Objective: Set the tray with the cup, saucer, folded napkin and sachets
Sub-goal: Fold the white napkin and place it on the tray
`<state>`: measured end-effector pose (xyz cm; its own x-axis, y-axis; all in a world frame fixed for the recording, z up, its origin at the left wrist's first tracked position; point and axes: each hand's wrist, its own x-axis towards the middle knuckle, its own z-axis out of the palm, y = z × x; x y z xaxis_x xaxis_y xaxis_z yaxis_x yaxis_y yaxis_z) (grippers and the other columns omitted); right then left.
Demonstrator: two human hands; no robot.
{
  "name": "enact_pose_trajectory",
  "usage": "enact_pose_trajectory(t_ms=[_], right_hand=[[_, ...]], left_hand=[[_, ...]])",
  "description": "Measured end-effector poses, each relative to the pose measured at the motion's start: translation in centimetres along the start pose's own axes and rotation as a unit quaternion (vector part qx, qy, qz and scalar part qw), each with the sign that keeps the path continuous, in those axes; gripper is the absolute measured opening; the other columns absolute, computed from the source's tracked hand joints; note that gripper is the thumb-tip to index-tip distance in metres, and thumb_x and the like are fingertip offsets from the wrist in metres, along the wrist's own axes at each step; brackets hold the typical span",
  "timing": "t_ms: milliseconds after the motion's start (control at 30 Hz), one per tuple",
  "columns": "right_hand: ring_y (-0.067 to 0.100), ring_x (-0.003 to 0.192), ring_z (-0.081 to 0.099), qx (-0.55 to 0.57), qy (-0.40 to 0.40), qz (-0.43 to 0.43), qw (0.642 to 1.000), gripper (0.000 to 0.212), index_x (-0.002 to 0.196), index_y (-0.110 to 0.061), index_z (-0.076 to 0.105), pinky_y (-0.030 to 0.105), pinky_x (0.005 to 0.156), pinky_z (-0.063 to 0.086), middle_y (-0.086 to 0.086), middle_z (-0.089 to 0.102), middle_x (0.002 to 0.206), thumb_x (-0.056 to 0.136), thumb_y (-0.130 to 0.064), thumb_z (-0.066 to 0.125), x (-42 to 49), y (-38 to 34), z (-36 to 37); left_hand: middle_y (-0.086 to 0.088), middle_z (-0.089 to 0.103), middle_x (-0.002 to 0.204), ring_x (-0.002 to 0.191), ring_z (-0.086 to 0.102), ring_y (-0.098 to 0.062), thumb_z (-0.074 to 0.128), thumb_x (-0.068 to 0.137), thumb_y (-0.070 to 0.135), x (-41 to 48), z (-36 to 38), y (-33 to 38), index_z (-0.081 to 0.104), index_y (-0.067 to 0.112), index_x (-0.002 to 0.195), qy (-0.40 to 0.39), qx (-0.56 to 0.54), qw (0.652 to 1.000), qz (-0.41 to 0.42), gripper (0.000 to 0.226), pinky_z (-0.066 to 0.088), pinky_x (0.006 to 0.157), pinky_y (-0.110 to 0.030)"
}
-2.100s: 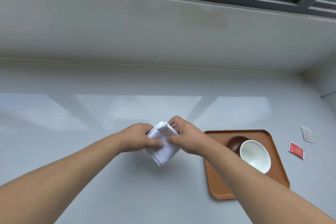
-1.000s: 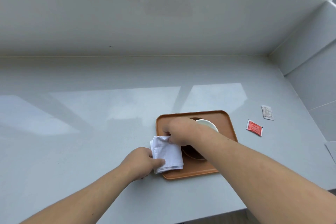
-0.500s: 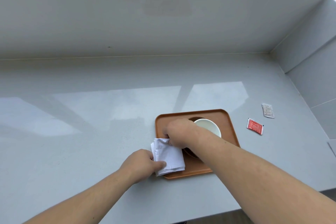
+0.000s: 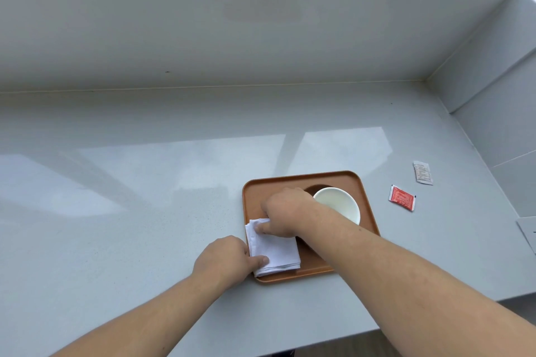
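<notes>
An orange-brown tray (image 4: pixel 364 191) lies on the grey counter. A white cup (image 4: pixel 338 203) stands on a dark brown saucer (image 4: pixel 314 189) in its right half; my right arm hides most of the saucer. The folded white napkin (image 4: pixel 277 252) lies flat on the tray's front left corner. My left hand (image 4: pixel 224 259) pinches its near left edge with the thumb on top. My right hand (image 4: pixel 285 213) presses fingertips on its far edge. A red sachet (image 4: pixel 401 198) and a white sachet (image 4: pixel 422 173) lie on the counter right of the tray.
The counter's front edge (image 4: pixel 319 345) runs close below the tray. A grey wall rises behind, and a side wall (image 4: pixel 499 113) closes the right end. A white sheet's corner (image 4: pixel 528 233) shows at the far right edge.
Both hands carried the folded napkin from the counter left of the tray onto the tray's front left corner and lowered it flat. My view shifted right.
</notes>
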<state>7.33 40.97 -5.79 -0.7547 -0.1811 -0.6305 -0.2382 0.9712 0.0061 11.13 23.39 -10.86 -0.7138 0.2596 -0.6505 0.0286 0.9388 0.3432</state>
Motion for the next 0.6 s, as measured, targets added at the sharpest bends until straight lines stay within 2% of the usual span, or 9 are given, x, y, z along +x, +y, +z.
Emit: enact_pose_trajectory(t_ms=[100, 333, 600], right_hand=[[0.028, 0.100, 0.059, -0.004, 0.033, -0.006, 0.999, 0.051, 0.099, -0.021, 0.066, 0.041, 0.080, 0.041, 0.002, 0.068, 0.105, 0.094, -0.066, 0.042, 0.6, -0.1, 0.7], [0.028, 0.096, 0.057, -0.007, 0.069, 0.002, 0.998, 0.042, 0.084, -0.024, 0.055, 0.039, 0.074, 0.033, 0.004, 0.066, 0.103, 0.094, -0.063, 0.045, 1.3, -0.5, 1.7], [0.027, 0.096, 0.057, -0.012, 0.062, 0.018, 0.998, 0.049, 0.089, -0.022, 0.066, 0.041, 0.082, 0.040, 0.002, 0.068, 0.099, 0.094, -0.066, 0.044, 1.3, -0.6, 1.5]], left_hand=[[0.006, 0.049, 0.053, 0.051, 0.047, -0.012, 0.068, 0.074, 0.072, 0.0, 0.0, 0.1, 0.044, 0.021, 0.052, 0.000, 0.009, 1.000, 0.003, 0.060, 0.029, 0.047, -0.030], [0.006, 0.051, 0.054, 0.051, 0.049, -0.011, 0.068, 0.071, 0.073, 0.2, 0.0, 0.1, 0.046, 0.022, 0.054, -0.009, 0.024, 1.000, 0.010, 0.059, 0.032, 0.048, -0.029], [0.006, 0.054, 0.055, 0.053, 0.051, -0.011, 0.067, 0.071, 0.074, 0.3, -0.1, 0.3, 0.048, 0.022, 0.055, -0.012, 0.038, 0.999, 0.007, 0.058, 0.033, 0.048, -0.029]])
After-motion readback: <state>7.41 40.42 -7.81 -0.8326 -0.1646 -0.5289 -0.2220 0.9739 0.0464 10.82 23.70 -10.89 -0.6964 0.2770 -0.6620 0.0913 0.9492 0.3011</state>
